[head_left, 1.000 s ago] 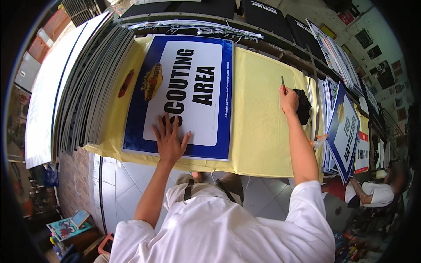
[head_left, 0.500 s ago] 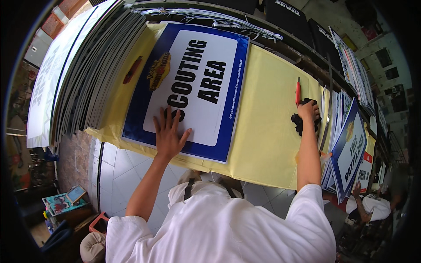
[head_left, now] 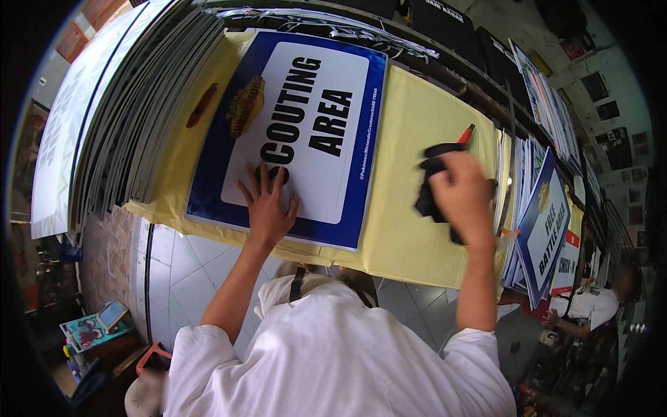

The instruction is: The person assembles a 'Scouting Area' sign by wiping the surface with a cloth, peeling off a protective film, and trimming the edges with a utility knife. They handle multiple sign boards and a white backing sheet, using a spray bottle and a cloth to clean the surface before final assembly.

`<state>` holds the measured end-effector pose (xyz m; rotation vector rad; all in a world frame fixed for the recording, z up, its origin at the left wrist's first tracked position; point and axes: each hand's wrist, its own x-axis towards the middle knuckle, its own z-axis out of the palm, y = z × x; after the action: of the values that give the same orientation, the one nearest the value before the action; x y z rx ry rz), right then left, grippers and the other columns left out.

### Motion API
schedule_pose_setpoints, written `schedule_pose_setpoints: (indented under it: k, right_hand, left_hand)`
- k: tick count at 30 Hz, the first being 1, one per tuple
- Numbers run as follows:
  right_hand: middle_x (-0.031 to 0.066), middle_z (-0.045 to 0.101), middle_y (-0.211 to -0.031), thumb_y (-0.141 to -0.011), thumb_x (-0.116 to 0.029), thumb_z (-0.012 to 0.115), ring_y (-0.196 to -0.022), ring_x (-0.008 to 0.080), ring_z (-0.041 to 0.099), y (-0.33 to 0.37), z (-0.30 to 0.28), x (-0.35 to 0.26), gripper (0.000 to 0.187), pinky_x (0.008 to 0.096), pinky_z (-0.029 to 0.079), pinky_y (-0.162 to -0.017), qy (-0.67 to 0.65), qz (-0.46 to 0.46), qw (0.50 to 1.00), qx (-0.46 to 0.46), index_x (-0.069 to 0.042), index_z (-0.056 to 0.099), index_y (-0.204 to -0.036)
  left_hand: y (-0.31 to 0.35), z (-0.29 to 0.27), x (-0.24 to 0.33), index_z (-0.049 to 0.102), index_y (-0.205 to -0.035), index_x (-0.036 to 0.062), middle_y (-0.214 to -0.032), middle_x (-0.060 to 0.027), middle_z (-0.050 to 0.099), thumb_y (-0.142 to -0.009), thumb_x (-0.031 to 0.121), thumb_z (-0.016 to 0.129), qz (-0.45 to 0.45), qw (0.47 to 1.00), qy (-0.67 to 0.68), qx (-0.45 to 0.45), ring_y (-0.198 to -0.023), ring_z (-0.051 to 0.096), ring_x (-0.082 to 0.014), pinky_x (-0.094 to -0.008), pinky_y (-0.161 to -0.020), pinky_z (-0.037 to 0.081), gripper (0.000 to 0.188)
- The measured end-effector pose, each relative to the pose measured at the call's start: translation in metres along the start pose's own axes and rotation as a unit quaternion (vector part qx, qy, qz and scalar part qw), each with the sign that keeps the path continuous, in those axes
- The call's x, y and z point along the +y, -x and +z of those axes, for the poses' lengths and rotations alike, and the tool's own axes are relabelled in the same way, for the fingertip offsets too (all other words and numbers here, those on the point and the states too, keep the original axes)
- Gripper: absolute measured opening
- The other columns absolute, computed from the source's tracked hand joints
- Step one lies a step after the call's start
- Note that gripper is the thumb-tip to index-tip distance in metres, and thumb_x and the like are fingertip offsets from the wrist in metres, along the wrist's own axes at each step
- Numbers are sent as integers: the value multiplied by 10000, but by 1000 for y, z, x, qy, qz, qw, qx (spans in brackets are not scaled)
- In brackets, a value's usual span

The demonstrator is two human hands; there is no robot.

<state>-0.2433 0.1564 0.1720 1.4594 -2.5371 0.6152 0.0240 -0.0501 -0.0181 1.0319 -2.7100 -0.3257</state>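
Observation:
A printed sign board (head_left: 323, 198) with a blue border, white panel and black lettering lies flat on a yellow-covered work surface (head_left: 410, 240). My left hand (head_left: 269, 217) rests on the sign's near left part, fingers spread. My right hand (head_left: 464, 201), blurred by motion, grips a crumpled black cloth (head_left: 431, 187) over the yellow cover, right of the sign. Just beyond the cloth shows one end of a red cutter (head_left: 467, 133); the rest is hidden. Another red and dark tool (head_left: 202, 105) lies left of the sign.
A thick stack of boards (head_left: 132, 118) stands along the left side. At the right lean more blue-bordered signs (head_left: 543, 229), with a person (head_left: 587, 306) beyond them. Cables and thin strips (head_left: 333, 29) run along the far edge. A small cabinet (head_left: 94, 333) stands at lower left.
My right hand has lifted and moved left with the black cloth, now partly covering the red cutter. The left hand stays on the sign. The view has shifted slightly.

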Motion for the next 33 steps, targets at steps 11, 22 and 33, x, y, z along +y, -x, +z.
schedule_pose_setpoints:
  k: [11,22,33]
  right_hand:
    - [172,573,-1183,-917,-109,656,-1082,373,606,29,186,-50,318,433,599,-796,-31,-62,997,-32,-6,683,-1216]
    - [108,643,-1086,-860,-81,767,-986,322,620,48,195,-59,246,427,552,-842,-98,-57,993,-30,-26,752,-1099]
    - [102,651,-1081,-840,-63,782,-986,310,624,65,193,-68,250,414,557,-811,-129,-102,985,-46,-42,758,-1088]
  left_hand:
    - [1,16,31,434,-1556,63,-1670,-229,277,-1029,287,490,31,998,17,52,-1545,182,-496,-693,-1223,98,576]
    - [-2,9,32,459,-1542,62,-1659,-230,300,-1018,281,509,12,999,35,26,-1537,202,-499,-700,-1218,108,570]
    - [-3,8,34,463,-1541,70,-1658,-226,300,-1009,272,523,8,999,40,26,-1538,203,-495,-709,-1214,108,572]
